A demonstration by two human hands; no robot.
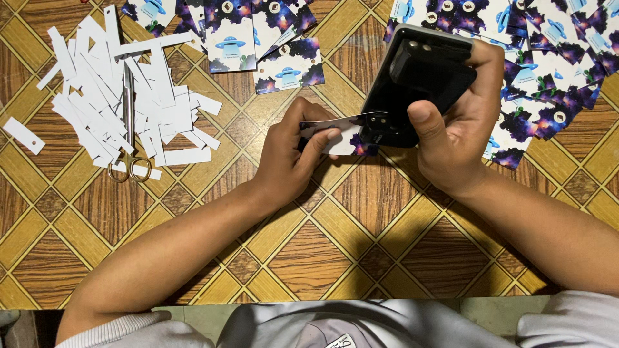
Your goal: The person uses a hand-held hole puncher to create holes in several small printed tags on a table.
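My right hand (461, 132) grips a black hole punch (416, 84), thumb pressed on its lower lever. My left hand (296, 151) pinches a printed card (345, 138) with a purple space pattern and white back, and the card's right end sits inside the punch's jaw. Both hands hover just above the patterned wooden table (309, 251).
A heap of white paper strips (122, 96) lies at the left, with scissors (129, 129) resting in it. Loose printed cards (245, 32) spread along the top centre, and a larger pile of such cards (548, 58) sits at the top right.
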